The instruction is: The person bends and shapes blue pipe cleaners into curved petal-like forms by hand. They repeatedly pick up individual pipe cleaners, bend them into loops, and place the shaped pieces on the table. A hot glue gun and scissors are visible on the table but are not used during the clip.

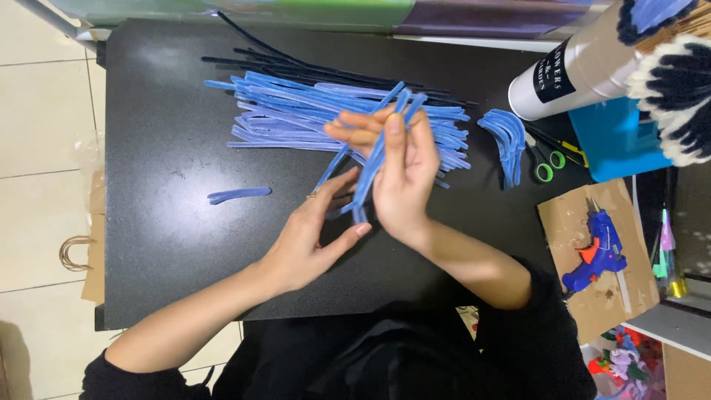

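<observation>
My right hand [400, 174] grips several blue pipe cleaners [378, 152] held upright over the black table [163, 133]. My left hand [311, 237] is just below, fingers apart, its fingertips touching the lower ends of those stems. Behind the hands lies a big pile of blue pipe cleaners [296, 115] with some black pipe cleaners [296, 63] beyond it. A single folded blue piece [238, 195] lies alone to the left.
A small bent blue bundle [507, 141] and green-handled scissors [548, 159] lie at right. A white cylinder [578, 70] stands there with a blue box [611, 141]. A blue glue gun [600, 252] rests on cardboard [578, 296].
</observation>
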